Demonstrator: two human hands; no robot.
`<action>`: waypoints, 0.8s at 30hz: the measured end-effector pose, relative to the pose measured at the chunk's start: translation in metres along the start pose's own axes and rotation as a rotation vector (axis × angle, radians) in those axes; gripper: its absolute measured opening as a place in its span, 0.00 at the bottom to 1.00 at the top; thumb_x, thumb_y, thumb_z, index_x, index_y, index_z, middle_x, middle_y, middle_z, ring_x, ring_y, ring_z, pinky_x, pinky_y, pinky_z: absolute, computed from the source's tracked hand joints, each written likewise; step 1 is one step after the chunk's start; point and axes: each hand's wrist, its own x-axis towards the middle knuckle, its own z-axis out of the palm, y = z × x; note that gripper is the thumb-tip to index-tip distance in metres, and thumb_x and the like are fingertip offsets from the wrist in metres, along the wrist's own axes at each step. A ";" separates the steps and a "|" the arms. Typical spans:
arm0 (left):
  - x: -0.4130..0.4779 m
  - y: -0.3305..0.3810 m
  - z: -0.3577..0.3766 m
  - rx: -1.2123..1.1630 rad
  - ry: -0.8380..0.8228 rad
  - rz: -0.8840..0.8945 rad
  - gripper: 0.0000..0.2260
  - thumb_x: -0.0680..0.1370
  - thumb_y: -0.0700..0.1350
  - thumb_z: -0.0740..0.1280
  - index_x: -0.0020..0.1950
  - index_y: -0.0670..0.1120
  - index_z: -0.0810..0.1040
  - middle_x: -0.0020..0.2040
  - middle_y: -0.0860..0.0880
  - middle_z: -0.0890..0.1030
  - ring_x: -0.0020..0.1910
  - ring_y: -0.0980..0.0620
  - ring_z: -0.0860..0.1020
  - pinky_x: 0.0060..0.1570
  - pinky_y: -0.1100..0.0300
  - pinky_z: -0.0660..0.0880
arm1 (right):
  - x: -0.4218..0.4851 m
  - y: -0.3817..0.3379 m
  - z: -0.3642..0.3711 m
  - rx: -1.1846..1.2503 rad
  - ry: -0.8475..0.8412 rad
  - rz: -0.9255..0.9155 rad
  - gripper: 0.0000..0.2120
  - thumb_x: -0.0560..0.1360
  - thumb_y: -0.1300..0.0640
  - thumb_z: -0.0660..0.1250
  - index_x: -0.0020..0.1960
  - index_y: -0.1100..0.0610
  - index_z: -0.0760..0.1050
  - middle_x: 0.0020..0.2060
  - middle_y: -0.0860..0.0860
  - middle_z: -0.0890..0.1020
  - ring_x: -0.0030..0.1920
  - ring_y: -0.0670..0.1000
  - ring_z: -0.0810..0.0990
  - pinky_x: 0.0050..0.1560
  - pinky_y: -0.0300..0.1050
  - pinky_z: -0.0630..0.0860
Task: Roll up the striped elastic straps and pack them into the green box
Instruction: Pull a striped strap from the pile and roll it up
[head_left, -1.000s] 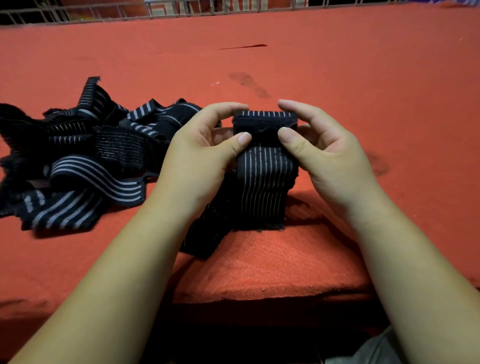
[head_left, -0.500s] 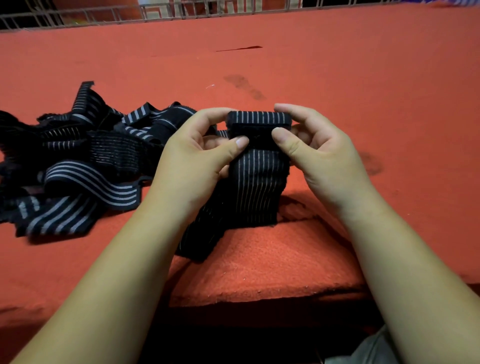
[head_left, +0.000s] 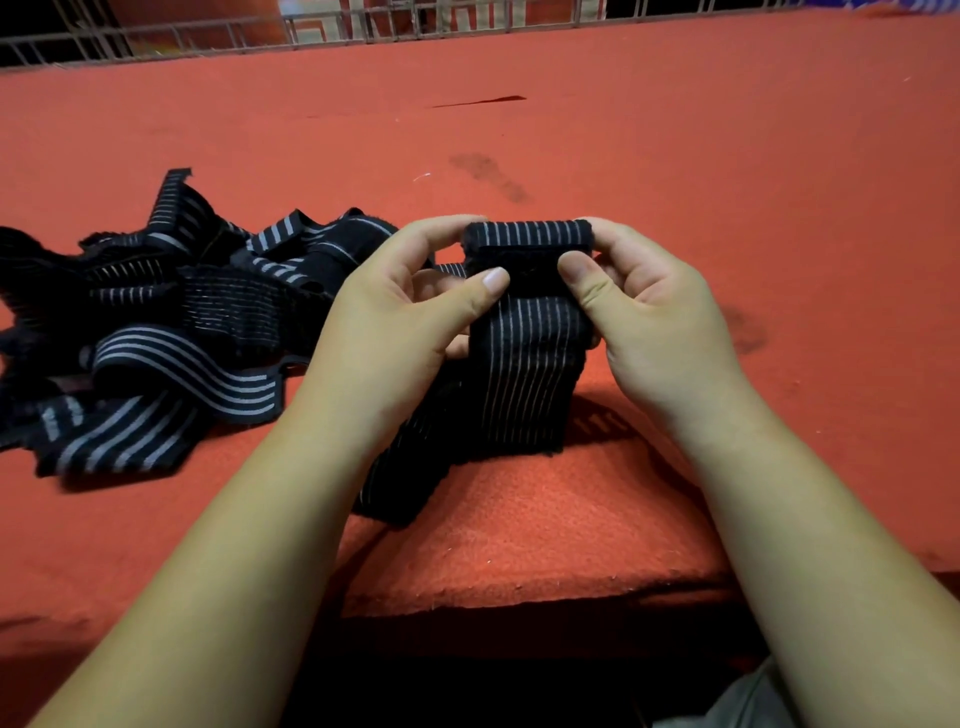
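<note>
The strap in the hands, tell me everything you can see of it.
The strap is black, stretchy-looking woven fabric with thin pale stripes running along its length. Its top end is folded over into the start of a roll, pinched between thumb and fingers of the left hand and the right hand. The rest hangs down to the red felt surface, where its tail bends away under the left forearm.

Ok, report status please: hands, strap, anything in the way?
Left hand and right hand both pinch the strap at its rolled top. Tail hangs onto red cloth. Strap pile lies left. Green box not in view.
</note>
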 end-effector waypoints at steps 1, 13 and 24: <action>0.000 0.001 0.000 0.015 0.001 0.011 0.16 0.82 0.44 0.74 0.69 0.54 0.82 0.49 0.42 0.87 0.49 0.44 0.88 0.55 0.44 0.86 | 0.000 0.000 0.000 -0.004 0.007 -0.002 0.11 0.86 0.59 0.66 0.67 0.56 0.81 0.48 0.53 0.88 0.48 0.46 0.85 0.52 0.44 0.81; -0.002 -0.002 0.002 0.037 0.052 0.082 0.12 0.84 0.40 0.71 0.66 0.50 0.84 0.39 0.52 0.84 0.35 0.60 0.81 0.38 0.64 0.78 | -0.001 -0.005 0.003 0.015 0.002 0.065 0.13 0.87 0.50 0.65 0.66 0.53 0.83 0.49 0.48 0.87 0.46 0.46 0.82 0.46 0.43 0.77; -0.001 0.000 0.002 0.061 0.066 -0.012 0.10 0.84 0.52 0.72 0.59 0.48 0.87 0.48 0.50 0.89 0.45 0.55 0.85 0.48 0.52 0.84 | 0.001 0.001 -0.002 -0.077 -0.004 -0.014 0.13 0.87 0.56 0.64 0.70 0.53 0.79 0.57 0.43 0.85 0.56 0.43 0.82 0.62 0.44 0.78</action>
